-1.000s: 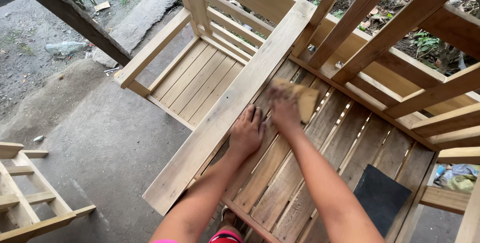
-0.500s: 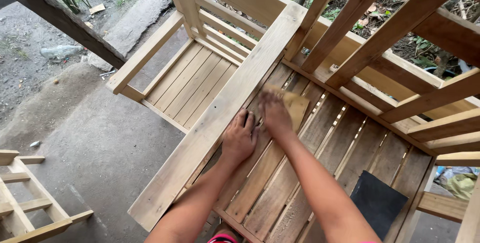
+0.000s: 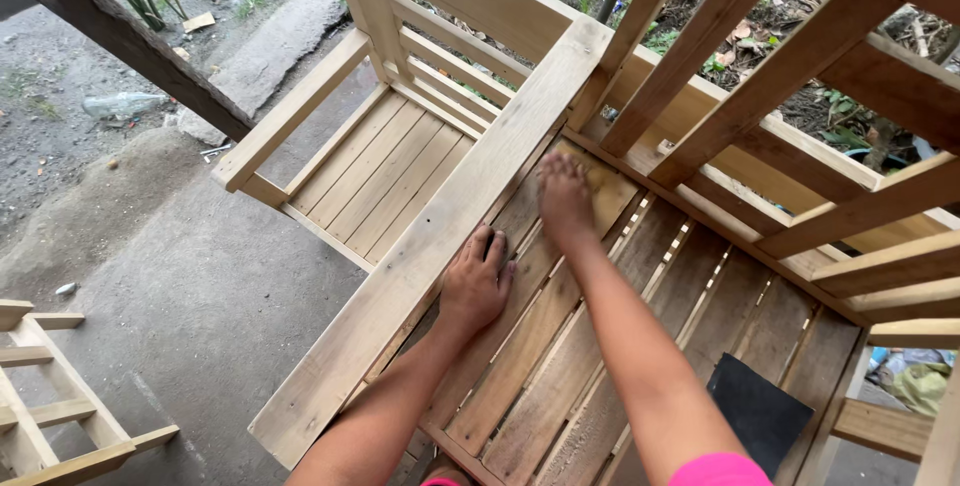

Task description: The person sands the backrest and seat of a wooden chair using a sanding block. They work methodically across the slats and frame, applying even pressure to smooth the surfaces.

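My right hand presses flat on a tan sheet of sandpaper at the far end of a slatted wooden chair seat, close to the backrest rails. My left hand lies palm down on the seat slats, fingers spread, holding nothing. It sits right beside the wide armrest plank, which runs diagonally along the seat's left side. My right fingers look blurred.
A second bare-wood chair stands behind the armrest on the concrete floor. A black sheet lies on the seat near my right arm. A small wooden frame stands at the lower left. A plastic bottle lies on the gravel.
My right hand has slid the sandpaper away from me, up toward the backrest. My left hand has stayed flat on the slats by the armrest.
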A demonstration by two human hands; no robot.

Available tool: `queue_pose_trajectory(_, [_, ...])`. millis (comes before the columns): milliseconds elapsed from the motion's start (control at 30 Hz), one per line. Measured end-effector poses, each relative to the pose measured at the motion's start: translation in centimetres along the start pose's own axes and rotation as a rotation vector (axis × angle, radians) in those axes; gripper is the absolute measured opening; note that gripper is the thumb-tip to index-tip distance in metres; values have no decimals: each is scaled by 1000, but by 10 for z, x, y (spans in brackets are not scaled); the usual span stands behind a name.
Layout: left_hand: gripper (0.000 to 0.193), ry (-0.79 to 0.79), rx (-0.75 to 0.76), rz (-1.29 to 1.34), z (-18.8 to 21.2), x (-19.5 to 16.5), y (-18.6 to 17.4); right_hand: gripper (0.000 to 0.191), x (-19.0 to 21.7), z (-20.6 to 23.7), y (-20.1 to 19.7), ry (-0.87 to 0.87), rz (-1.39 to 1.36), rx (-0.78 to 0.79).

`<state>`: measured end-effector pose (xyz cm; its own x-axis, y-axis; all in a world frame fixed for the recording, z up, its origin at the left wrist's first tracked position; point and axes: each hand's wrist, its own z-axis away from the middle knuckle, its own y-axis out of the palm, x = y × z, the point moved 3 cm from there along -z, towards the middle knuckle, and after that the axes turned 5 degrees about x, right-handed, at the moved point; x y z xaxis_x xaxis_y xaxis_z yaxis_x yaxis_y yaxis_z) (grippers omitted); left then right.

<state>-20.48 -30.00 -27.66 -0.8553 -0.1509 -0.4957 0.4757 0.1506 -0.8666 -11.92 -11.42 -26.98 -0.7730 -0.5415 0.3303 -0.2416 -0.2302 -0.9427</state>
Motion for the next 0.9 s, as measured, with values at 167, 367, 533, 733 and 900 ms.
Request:
queue_pose_trajectory(167, [53, 17, -19, -11, 0, 0, 0, 61, 4, 0, 2, 71, -85, 31])
queue_pose_trajectory(367, [56, 2, 11, -60, -4, -1, 2, 65, 18, 53, 13, -91, -22, 56])
queue_pose_trajectory(533, [58, -11, 46, -53, -2, 3, 6, 59, -5, -9, -13, 43, -61, 18])
queue_pose_trajectory(733, [56, 68, -59, -14, -5, 7, 11, 63, 22, 23, 7, -5, -78, 5])
queue_pose_trajectory(900, [39, 57, -123, 26, 11, 10, 9, 54, 48, 95, 34, -96, 30, 196])
